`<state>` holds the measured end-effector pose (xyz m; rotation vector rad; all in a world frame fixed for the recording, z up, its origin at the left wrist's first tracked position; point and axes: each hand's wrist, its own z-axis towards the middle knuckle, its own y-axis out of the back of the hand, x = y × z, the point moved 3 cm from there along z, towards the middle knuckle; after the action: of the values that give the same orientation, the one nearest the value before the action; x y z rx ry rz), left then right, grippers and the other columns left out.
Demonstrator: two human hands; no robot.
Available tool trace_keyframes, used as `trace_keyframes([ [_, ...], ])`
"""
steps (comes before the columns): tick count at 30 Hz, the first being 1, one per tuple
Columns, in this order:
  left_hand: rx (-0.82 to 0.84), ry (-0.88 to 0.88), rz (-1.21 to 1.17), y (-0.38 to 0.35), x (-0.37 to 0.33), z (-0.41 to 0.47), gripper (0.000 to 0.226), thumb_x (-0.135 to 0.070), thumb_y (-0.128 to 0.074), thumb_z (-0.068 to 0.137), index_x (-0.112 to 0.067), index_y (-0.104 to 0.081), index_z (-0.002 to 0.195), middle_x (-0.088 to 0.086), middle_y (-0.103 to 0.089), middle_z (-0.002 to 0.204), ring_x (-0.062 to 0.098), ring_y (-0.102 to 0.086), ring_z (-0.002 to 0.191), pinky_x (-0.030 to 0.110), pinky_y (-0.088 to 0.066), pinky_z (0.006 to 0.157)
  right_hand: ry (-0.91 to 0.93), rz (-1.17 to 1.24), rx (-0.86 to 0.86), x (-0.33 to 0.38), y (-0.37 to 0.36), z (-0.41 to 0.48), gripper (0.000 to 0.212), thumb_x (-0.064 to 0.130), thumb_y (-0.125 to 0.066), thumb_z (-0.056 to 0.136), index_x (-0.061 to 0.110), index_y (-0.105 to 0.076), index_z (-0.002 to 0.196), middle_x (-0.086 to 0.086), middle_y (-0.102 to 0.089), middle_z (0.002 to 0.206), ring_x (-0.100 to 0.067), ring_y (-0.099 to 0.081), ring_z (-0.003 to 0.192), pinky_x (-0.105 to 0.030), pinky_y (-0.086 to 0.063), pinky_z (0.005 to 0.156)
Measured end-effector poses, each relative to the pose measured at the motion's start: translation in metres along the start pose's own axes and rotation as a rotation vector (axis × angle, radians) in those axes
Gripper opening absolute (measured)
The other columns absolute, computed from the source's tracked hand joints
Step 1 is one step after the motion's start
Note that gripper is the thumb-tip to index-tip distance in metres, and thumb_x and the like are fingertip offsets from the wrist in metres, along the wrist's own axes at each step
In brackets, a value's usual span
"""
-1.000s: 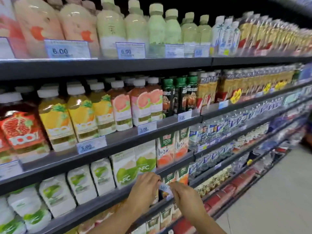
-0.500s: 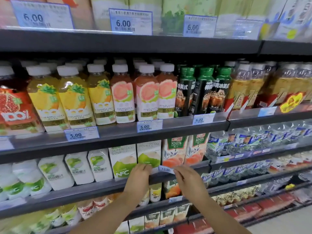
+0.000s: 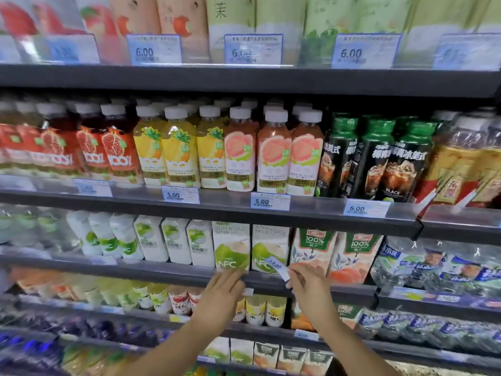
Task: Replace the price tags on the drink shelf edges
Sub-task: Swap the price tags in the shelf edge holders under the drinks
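Note:
A small white and blue price tag (image 3: 277, 267) hangs tilted in front of the NFC coconut cartons (image 3: 232, 245), pinched at its lower end by my right hand (image 3: 309, 289). My left hand (image 3: 223, 293) rests with its fingers on the grey shelf edge (image 3: 162, 272) under those cartons, over the clear tag strip; whether it holds anything I cannot tell. Fixed tags reading 5.00 (image 3: 270, 201) and 6.00 (image 3: 366, 208) sit on the shelf edge above.
Juice bottles (image 3: 241, 153) and black coffee bottles (image 3: 379, 158) fill the shelf above. Peach juice cartons (image 3: 311, 251) stand right of the coconut cartons. More tags reading 6.00 (image 3: 366, 51) line the top shelf. Lower shelves hold small cartons and bottles.
The view has swung left and closer to the shelves. The tag, flat along the shelf edge half a second ago, is now tilted and lifted off it in my right hand.

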<state>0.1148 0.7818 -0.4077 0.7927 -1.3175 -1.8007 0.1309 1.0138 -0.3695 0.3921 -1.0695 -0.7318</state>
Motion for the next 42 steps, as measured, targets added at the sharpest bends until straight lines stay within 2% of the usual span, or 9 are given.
trace_keyframes([
  [6, 0.145, -0.077, 0.119, -0.009, 0.009, -0.009, 0.047, -0.013, -0.084, 0.060, -0.019, -0.068, 0.103, 0.008, -0.036, 0.157, 0.026, -0.037, 0.143, 0.048, -0.028, 0.115, -0.122, 0.130, -0.005, 0.005, -0.020, 0.003, 0.012, 0.010, -0.064, 0.092, 0.016, -0.072, 0.100, 0.012, -0.069, 0.068, -0.003, -0.068, 0.067, -0.035, -0.059, 0.072],
  [11, 0.194, -0.194, 0.142, -0.008, 0.010, -0.013, 0.043, -0.001, -0.050, 0.092, -0.010, -0.046, 0.134, 0.008, 0.028, 0.161, 0.026, 0.024, 0.149, 0.051, 0.005, 0.122, -0.227, 0.180, 0.014, 0.007, -0.036, 0.006, 0.016, 0.008, -0.063, 0.093, 0.018, -0.071, 0.101, 0.008, -0.071, 0.070, -0.007, -0.069, 0.066, -0.037, -0.060, 0.066],
  [20, 0.286, -0.240, 0.075, -0.009, 0.013, -0.020, 0.042, -0.006, -0.036, 0.103, -0.005, -0.035, 0.145, 0.004, 0.042, 0.154, 0.029, 0.032, 0.145, 0.054, 0.003, 0.121, -0.218, 0.160, 0.033, 0.016, -0.054, 0.010, 0.013, 0.011, -0.062, 0.094, 0.019, -0.070, 0.100, 0.009, -0.070, 0.073, -0.006, -0.069, 0.069, -0.032, -0.059, 0.067],
  [25, 0.237, -0.258, 0.043, -0.002, 0.015, -0.016, 0.035, -0.007, -0.029, 0.101, -0.003, -0.045, 0.132, 0.009, 0.034, 0.157, 0.029, 0.026, 0.147, 0.052, 0.003, 0.121, -0.230, 0.190, 0.053, 0.015, -0.063, 0.012, 0.011, 0.011, -0.061, 0.094, 0.016, -0.069, 0.100, 0.006, -0.071, 0.079, -0.004, -0.070, 0.075, -0.030, -0.060, 0.069],
  [28, 0.201, -0.239, 0.022, -0.004, 0.017, -0.015, 0.056, -0.025, -0.008, 0.095, -0.004, -0.040, 0.138, 0.004, 0.023, 0.163, 0.028, 0.012, 0.152, 0.052, -0.005, 0.122, -0.227, 0.174, 0.049, 0.014, -0.065, 0.014, 0.012, 0.012, -0.062, 0.094, 0.020, -0.069, 0.099, 0.008, -0.071, 0.080, -0.004, -0.070, 0.076, -0.029, -0.060, 0.070],
  [30, 0.166, -0.252, 0.052, -0.006, 0.019, -0.011, 0.028, -0.021, -0.047, 0.095, -0.009, -0.056, 0.118, 0.011, -0.002, 0.166, 0.033, -0.013, 0.151, 0.053, -0.022, 0.119, -0.237, 0.182, 0.043, 0.015, -0.065, 0.015, 0.012, 0.012, -0.061, 0.095, 0.021, -0.068, 0.098, 0.007, -0.071, 0.079, -0.005, -0.069, 0.074, -0.030, -0.060, 0.070],
  [32, 0.160, -0.234, 0.047, -0.008, 0.019, -0.008, 0.027, -0.012, -0.071, 0.081, -0.012, -0.058, 0.104, 0.013, -0.017, 0.163, 0.034, -0.024, 0.148, 0.050, -0.032, 0.115, -0.243, 0.191, 0.029, 0.015, -0.065, 0.016, 0.014, 0.011, -0.061, 0.095, 0.024, -0.067, 0.097, 0.005, -0.071, 0.079, -0.006, -0.069, 0.074, -0.032, -0.060, 0.070],
  [35, 0.116, -0.243, 0.020, -0.010, 0.016, -0.004, 0.032, -0.006, -0.063, 0.083, -0.010, -0.049, 0.111, 0.011, -0.012, 0.161, 0.035, -0.012, 0.148, 0.050, -0.030, 0.116, -0.230, 0.179, 0.010, 0.014, -0.064, 0.017, 0.021, 0.011, -0.060, 0.095, 0.031, -0.065, 0.093, 0.006, -0.069, 0.081, -0.007, -0.069, 0.074, -0.034, -0.059, 0.071],
  [42, 0.015, -0.249, -0.074, -0.006, 0.018, 0.008, 0.040, -0.011, -0.078, 0.063, -0.013, -0.062, 0.099, 0.006, -0.047, 0.128, 0.024, -0.049, 0.118, 0.031, -0.052, 0.096, -0.172, 0.120, -0.016, 0.017, -0.058, 0.017, 0.014, 0.011, -0.063, 0.093, 0.023, -0.068, 0.093, 0.008, -0.065, 0.084, -0.008, -0.066, 0.076, -0.030, -0.057, 0.072],
])
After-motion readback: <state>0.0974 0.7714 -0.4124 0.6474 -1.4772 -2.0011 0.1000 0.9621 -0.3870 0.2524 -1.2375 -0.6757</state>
